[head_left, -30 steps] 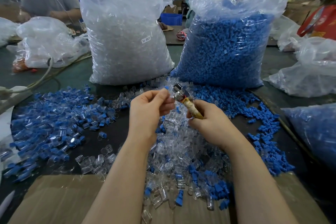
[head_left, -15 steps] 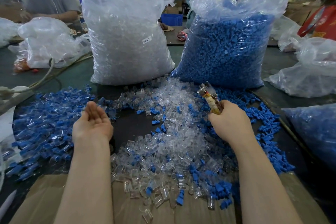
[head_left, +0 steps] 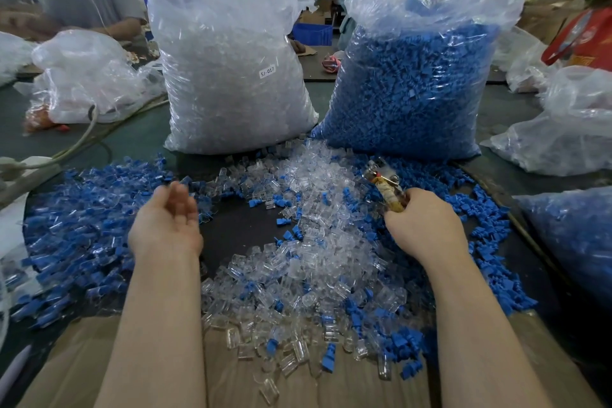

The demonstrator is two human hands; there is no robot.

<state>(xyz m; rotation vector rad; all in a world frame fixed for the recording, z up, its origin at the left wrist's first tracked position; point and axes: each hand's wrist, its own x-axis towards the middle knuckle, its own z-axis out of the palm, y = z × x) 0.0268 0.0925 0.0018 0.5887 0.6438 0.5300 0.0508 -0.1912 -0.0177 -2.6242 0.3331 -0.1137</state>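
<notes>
Over the left-hand heap, the fingers point(head_left: 177, 192) of the left hand point(head_left: 165, 225) lie straight and loose, palm up, holding nothing. The right hand point(head_left: 427, 225) has its fingers curled round the taped handle of a small tool point(head_left: 386, 185), whose metal tip points up and away above the clear caps point(head_left: 314, 242). To me this looks like the gap between pieces, beside the blue-and-clear heap point(head_left: 82, 219) of joined parts. The next move calls for the empty hand to swing to the middle and pinch one clear cap. The blue plugs point(head_left: 480, 225) are mingled in there, so singling one out needs care. Behind stand a bag of clear parts point(head_left: 231, 76) and a bag of blue parts point(head_left: 414, 83) on the bench point(head_left: 238, 228); cardboard point(head_left: 66, 368) lies at the near edge, and another person works across the bench
</notes>
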